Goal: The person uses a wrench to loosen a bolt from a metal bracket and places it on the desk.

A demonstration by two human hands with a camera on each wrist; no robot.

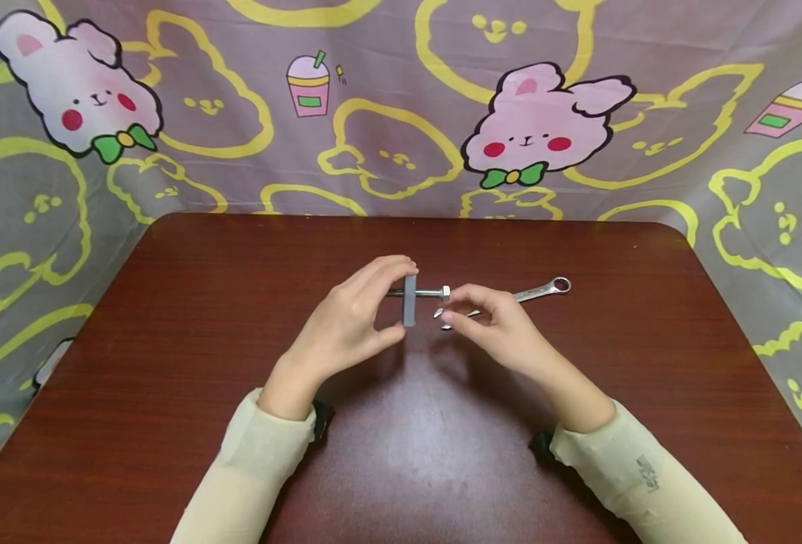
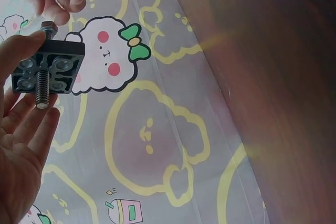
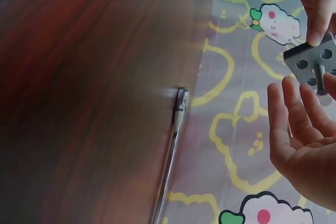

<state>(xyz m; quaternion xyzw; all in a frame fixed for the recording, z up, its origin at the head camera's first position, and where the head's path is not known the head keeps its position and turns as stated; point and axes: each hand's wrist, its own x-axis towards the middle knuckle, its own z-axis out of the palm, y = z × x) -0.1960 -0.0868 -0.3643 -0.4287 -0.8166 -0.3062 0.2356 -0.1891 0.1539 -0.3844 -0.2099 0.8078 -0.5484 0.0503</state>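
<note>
My left hand [image 1: 347,321] grips a grey square plate [image 1: 409,301] by its edges, thumb on one side and fingers on the other. In the left wrist view the plate [image 2: 73,51] shows a ribbed face, and the threaded end of a bolt [image 2: 42,90] sticks out through its middle. The hex head of the bolt [image 1: 445,293] points toward my right hand [image 1: 506,332]. That hand's fingertips are right by the head, thumb and index finger apart. In the right wrist view the right hand's fingers [image 3: 294,119] are loosely extended beside the plate.
A combination wrench [image 1: 544,290] lies on the dark red wooden table [image 1: 204,302], partly hidden behind my right hand. Its ring end points to the right and away. A patterned cloth [image 1: 387,60] hangs along the back and sides of the table.
</note>
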